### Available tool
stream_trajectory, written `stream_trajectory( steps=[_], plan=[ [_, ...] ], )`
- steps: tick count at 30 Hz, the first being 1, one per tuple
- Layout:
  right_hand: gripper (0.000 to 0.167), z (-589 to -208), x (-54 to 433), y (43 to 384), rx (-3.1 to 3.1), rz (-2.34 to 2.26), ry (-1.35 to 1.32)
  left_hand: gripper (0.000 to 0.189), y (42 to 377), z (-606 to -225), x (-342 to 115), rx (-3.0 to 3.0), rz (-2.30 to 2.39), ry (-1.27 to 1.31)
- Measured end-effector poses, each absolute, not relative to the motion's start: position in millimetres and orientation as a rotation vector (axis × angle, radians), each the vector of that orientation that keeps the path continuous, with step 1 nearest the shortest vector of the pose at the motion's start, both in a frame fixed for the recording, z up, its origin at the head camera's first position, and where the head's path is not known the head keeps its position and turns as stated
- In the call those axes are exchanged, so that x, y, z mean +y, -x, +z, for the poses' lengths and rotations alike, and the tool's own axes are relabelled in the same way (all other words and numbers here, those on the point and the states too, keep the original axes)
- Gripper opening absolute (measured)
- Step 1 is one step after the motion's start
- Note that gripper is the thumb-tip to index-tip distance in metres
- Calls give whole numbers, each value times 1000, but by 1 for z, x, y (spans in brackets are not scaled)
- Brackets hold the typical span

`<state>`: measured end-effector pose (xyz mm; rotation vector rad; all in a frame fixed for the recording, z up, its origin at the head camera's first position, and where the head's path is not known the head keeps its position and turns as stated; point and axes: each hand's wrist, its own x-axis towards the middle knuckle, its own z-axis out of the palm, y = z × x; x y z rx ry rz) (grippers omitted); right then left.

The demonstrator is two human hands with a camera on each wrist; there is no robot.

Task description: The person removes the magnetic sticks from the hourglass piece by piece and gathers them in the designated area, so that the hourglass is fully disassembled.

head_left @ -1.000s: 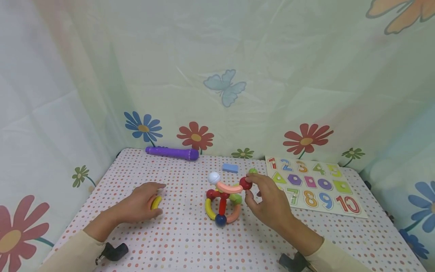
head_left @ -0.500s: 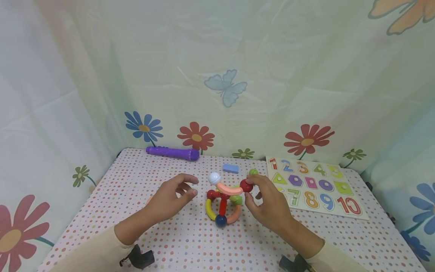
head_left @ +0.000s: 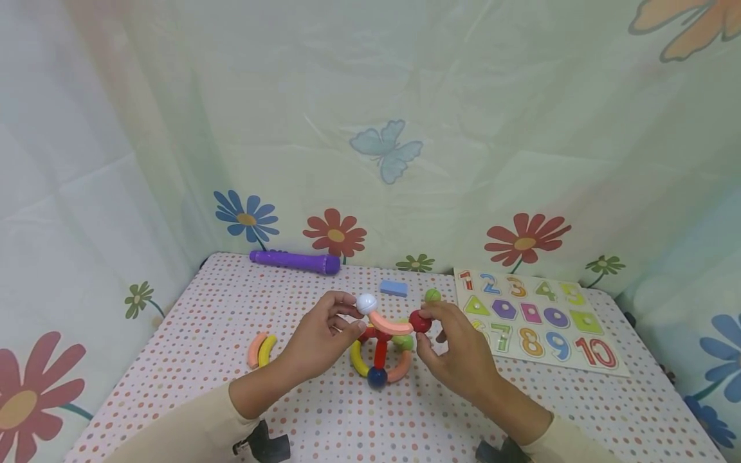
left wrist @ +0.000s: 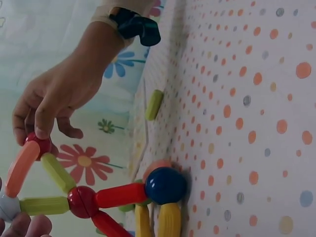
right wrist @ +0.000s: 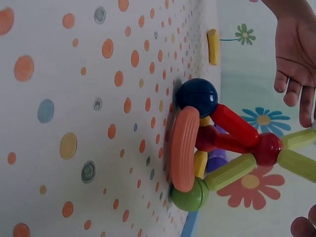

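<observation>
In the head view a magnetic ball-and-stick model stands mid-table, with a navy ball (head_left: pixel 377 378) at its front base. My right hand (head_left: pixel 463 350) pinches the upper red ball (head_left: pixel 420 321) between thumb and index finger. My left hand (head_left: pixel 321 334) has thumb and index fingertips at the white ball (head_left: pixel 366 303), one on each side. A peach curved stick (head_left: pixel 389 325) bridges these two balls. From a central red ball (left wrist: pixel 83 201), light green sticks (left wrist: pixel 44 206) rise to both, as the left wrist view shows. Red sticks (right wrist: pixel 239 123) slope down to the base.
Left of the model lie a yellow curved stick (head_left: pixel 267 350) and a peach one (head_left: pixel 255 349). Behind it are a light blue block (head_left: pixel 393 288) and a purple toy microphone (head_left: pixel 295 262). A number puzzle board (head_left: pixel 538 354) lies at right, with a green piece (head_left: pixel 432 294) near its left edge.
My left hand has left the loose yellow stick and moved right to the white ball. The loose yellow and peach sticks now show on the table. My right hand keeps its hold on the red ball.
</observation>
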<state>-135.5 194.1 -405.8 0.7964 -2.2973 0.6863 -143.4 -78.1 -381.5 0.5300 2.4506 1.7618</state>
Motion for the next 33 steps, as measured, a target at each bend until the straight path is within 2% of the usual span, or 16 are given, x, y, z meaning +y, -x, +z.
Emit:
stream_trajectory(
  steps=[6,17,22,27,33],
  plan=[
    [37,-407,192,132,-2276,727,-841,44,153,-382,-77,2447,1760,-543],
    [39,-407,174,123,-2251,760,-959,38,175,-386,-73,2427,1750,-570],
    [37,-407,167,121,-2257,799,-1025,25,180,-384,-69,2431,1724,-610],
    [47,-406,162,120,-2269,817,-1057,14,180,-380,-64,2458,1699,-700],
    [46,-404,154,121,-2246,821,-1060,29,177,-375,-59,2434,1639,-663]
  ],
)
